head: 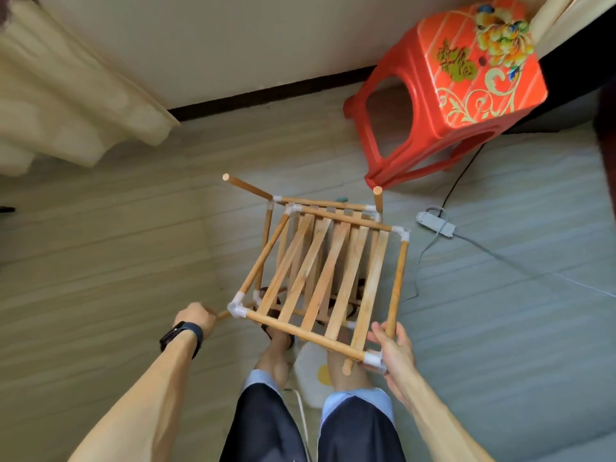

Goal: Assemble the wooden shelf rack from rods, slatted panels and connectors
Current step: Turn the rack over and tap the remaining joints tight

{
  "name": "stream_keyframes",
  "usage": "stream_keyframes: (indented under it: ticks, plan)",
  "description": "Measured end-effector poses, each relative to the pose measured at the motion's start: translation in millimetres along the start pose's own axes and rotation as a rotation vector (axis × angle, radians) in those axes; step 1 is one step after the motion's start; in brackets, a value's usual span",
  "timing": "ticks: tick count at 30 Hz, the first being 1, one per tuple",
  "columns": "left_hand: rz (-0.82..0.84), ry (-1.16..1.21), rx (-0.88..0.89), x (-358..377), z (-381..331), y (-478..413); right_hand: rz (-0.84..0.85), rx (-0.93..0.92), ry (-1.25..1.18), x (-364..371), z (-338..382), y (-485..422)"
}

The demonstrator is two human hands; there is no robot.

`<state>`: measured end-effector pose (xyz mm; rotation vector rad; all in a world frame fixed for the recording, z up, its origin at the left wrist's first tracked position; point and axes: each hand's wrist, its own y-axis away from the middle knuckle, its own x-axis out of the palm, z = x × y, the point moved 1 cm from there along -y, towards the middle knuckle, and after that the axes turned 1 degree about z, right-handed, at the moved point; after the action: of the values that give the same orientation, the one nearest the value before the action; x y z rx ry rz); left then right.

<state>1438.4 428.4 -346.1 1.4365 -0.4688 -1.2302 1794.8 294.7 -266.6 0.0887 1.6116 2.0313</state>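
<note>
Floor (116, 261): pale plank-pattern covering, bounded by a dark skirting board (266, 96) at the far wall. Red plastic stool (443, 95) is stood on it far right, near the wall. Grey power strip (435, 224) is laid flat just in front of the stool; a pale cable (533, 265) is run off to the right, a black cable (456, 185) is trailed from the stool side. White item with a yellow spot (315, 371) is seen beside a sandalled foot (278, 338).
</note>
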Motion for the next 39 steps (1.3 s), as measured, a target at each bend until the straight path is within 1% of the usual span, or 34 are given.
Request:
stream_keyframes:
  ticks: [2,4,9,12,15,19,21,25,28,30,33,35,36,39]
  plan:
    - [0.012,0.033,-0.014,-3.5,17.1,-6.2,-0.005,0.013,-0.004,14.8,-5.0,6.6]
    - [0.011,0.116,-0.039,-9.1,33.1,-7.9,-0.014,0.024,-0.006,32.2,-9.8,12.0]
    - [0.036,0.478,-0.046,-11.9,67.9,-21.1,-0.036,-0.057,-0.045,93.8,0.1,26.0]
    - [-0.011,0.723,-0.089,-10.8,81.9,-28.4,-0.026,-0.129,0.014,122.5,15.6,24.8]
    - [-0.015,0.893,-0.101,-15.4,90.4,-27.4,0.016,-0.202,0.092,140.3,41.4,12.8]
    - [-0.070,1.110,-0.108,-22.0,90.4,-28.0,0.090,-0.292,0.213,167.3,87.4,-5.4]
    - [-0.120,1.085,-0.074,-29.6,79.4,-30.2,0.124,-0.329,0.271,179.2,111.5,-17.6]
    - [-0.204,0.898,0.019,-39.0,49.1,-42.6,0.173,-0.367,0.385,189.4,150.4,-49.9]
    - [-0.339,0.871,0.006,-37.7,35.4,-50.0,0.209,-0.415,0.415,189.6,164.5,-58.4]
    - [-0.372,0.840,-0.008,-36.3,33.9,-50.5,0.220,-0.464,0.423,184.6,167.9,-57.7]
    - [-0.285,0.831,0.001,-39.5,34.7,-44.8,0.262,-0.512,0.400,168.1,171.0,-47.4]
    - [-0.179,0.925,-0.001,-49.8,37.3,-29.1,0.304,-0.536,0.386,153.8,174.8,-34.0]
    - [-0.152,0.983,-0.008,-56.7,39.0,-18.9,0.320,-0.547,0.384,146.4,176.9,-25.0]
    - [-0.203,1.120,0.057,-81.9,40.1,9.1,0.358,-0.567,0.372,129.9,180.1,-4.0]
